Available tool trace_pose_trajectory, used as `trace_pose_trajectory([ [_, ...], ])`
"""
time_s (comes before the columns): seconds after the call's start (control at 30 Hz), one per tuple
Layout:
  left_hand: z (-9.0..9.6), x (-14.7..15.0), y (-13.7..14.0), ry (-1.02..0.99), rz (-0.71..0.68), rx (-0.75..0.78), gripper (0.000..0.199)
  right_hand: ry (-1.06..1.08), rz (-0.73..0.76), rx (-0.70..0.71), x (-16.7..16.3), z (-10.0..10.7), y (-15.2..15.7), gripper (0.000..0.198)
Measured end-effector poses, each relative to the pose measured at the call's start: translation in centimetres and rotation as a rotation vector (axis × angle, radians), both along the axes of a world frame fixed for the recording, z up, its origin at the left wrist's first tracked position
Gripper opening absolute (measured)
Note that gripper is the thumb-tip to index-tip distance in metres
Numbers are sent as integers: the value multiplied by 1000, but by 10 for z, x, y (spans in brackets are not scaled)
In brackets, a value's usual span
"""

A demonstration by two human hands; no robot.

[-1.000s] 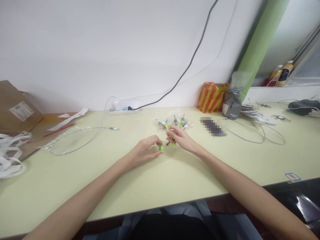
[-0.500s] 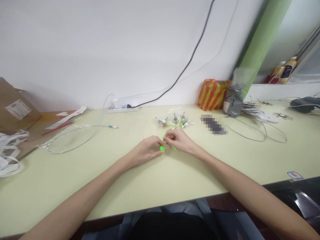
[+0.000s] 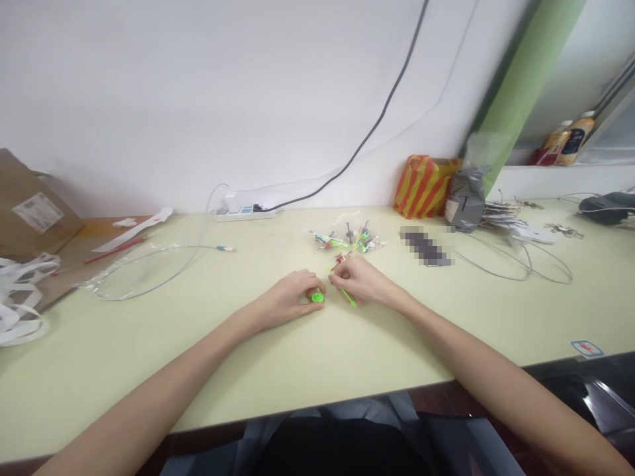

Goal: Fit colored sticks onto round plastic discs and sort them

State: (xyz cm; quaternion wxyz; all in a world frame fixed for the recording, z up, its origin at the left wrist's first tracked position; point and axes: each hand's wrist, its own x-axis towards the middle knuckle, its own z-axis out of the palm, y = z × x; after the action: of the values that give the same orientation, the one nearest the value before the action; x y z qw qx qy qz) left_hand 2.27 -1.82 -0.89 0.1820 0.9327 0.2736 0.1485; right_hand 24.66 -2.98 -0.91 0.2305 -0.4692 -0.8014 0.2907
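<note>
Between the thumb and fingers of my left hand (image 3: 292,294) is a small round bright-green plastic piece (image 3: 318,298), with a raised centre facing up. My right hand (image 3: 360,281), a short gap away, pinches a thin bright-green plastic stick (image 3: 349,297) that slants down toward me. Just behind my right fingers, a small red piece (image 3: 341,258) lies partly hidden on the table. Beyond it, clear plastic bags (image 3: 325,240) hold several small coloured plastic parts.
A pixelated dark phone-like object (image 3: 425,246) lies to the right, near a striped bag (image 3: 424,188) and a grey bag (image 3: 466,198). Along the wall sits a power strip (image 3: 243,213). On the left are a coiled cable (image 3: 163,291) and a cardboard box (image 3: 34,211).
My hands have drawn slightly apart. The green stick moved a little right and toward me with my right hand; the round green piece shifted slightly left and shows more of its top.
</note>
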Motion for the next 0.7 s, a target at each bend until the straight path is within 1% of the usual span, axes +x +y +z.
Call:
trace_pose_trajectory([
  [0.1, 0, 0, 0, -6, 7, -16, 14, -100, 21, -77, 1, 5, -3, 44],
  [0.13, 0, 0, 0, -7, 8, -18, 14, -136, 25, -77, 2, 6, -4, 43],
  [0.23, -1, -1, -1, -11, 17, -24, 12, -214, 51, 30, 3, 6, -2, 39],
  [0.3, -1, 0, -2, -16, 28, -34, 13, -205, 103, 100, 5, 6, 2, 33],
  [0.33, -1, 0, -2, -19, 33, -40, 14, -183, 134, 107, 7, 6, 3, 28],
  [0.43, -1, 1, -3, -28, 47, -61, 15, -116, 219, 47, 11, 6, 7, 13],
  [0.57, -1, 0, -3, -54, 48, -85, 17, -74, 325, -73, 15, 5, 8, 12],
  [0.7, -1, -3, -2, -76, 21, -111, 17, -27, 393, -112, 15, 6, 7, 9],
])
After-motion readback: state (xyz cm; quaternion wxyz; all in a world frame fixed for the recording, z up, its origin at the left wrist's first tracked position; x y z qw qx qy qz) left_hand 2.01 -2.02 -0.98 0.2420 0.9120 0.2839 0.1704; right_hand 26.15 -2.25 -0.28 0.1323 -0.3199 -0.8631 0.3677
